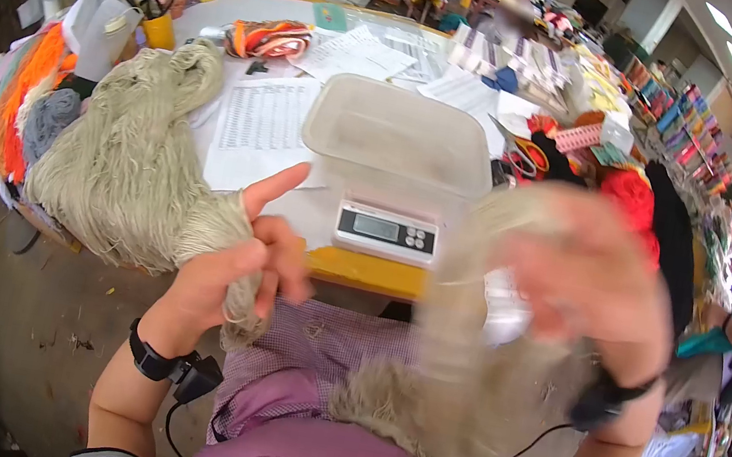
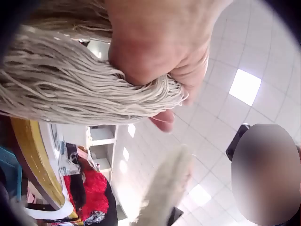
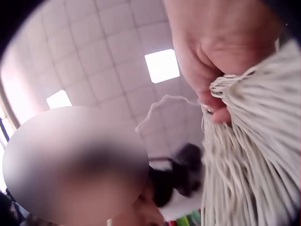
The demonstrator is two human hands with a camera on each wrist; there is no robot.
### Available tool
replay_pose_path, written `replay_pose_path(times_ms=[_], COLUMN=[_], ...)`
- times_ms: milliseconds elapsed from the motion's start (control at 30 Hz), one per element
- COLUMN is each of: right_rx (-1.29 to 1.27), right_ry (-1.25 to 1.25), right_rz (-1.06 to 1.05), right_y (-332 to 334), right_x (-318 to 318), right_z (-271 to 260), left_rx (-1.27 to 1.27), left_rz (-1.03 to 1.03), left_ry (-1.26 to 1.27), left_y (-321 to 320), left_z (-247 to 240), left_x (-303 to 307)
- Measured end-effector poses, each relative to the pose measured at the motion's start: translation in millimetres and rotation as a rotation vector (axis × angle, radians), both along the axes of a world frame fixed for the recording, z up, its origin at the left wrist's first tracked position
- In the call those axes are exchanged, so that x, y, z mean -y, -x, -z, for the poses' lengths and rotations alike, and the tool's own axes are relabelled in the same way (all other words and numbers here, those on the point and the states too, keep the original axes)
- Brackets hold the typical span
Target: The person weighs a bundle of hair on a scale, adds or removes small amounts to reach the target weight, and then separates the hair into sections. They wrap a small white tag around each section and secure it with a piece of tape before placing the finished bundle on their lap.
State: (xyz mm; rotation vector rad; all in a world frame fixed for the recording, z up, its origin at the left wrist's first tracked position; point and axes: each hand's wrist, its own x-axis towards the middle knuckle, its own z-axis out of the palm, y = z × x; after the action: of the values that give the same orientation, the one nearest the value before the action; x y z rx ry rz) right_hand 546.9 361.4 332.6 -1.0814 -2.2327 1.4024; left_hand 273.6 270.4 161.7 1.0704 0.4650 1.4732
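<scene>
Beige yarn (image 2: 70,89), gripped as one bundle (image 1: 129,157) by the left hand (image 1: 225,277) and another bundle (image 1: 445,389) by the right hand (image 1: 587,277), handles best with strands aligned.

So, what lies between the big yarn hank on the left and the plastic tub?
Printed sheets lie between the yarn hank and the plastic tub, as the head view shows.

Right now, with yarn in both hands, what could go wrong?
Tangle: a loose strand trails near the right hand and could snag.
Knock: that hand is motion-blurred close to the tub and scale, so it might bump them.
Slip: the left hand grips one end of the big hank; strands might slide out.
</scene>
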Motion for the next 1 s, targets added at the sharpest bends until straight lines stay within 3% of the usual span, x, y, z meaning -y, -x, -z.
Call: replay_pose_path(times_ms=[67,100,167,200,233,300,433,500,567,633,733,833,1000], right_rx=[0.101,0.164,0.192,0.159,0.16,0.201,0.045,-0.268,-0.186,-0.02,-0.026,-0.03,0.047], right_ry=[0.157,0.158,0.142,0.124,0.127,0.228,0.452,0.004,-0.274,-0.817,-0.971,-0.875,-0.921], right_rz=[-0.171,-0.197,-0.27,-0.324,-0.292,-0.336,-0.201,-0.065,0.116,0.198,0.129,0.093,0.121], right_y=[10,12,12,9,4,-8,-39,-62,-89,-120,-137,-139,-137], right_x=[-14,-13,-9,-6,-4,-1,10,0,-28,-67,-98,-107,-99], right_z=[53,74,108,123,137,161,193,217,215,231,250,261,260], left_rx=[-0.107,-0.108,-0.395,-0.439,-0.436,-1.038,-1.115,-1.141,-1.205,-0.898,-0.799,-0.74,-0.68], left_rz=[-0.06,-0.033,-0.002,0.072,0.104,0.228,0.278,0.384,0.281,0.415,0.368,0.336,0.342], left_ry=[0.123,0.128,-0.037,0.038,0.03,0.109,-0.107,-0.013,-0.135,0.416,0.498,0.45,0.533], left_y=[-33,-45,-68,-80,-86,-89,-95,-99,-100,-102,-105,-104,-103], left_z=[-31,-27,-16,-12,-10,-2,33,34,31,20,21,30,22], left_x=[-5,-10,-21,-21,-25,-32,-40,-44,-43,-42,-43,-45,-48])
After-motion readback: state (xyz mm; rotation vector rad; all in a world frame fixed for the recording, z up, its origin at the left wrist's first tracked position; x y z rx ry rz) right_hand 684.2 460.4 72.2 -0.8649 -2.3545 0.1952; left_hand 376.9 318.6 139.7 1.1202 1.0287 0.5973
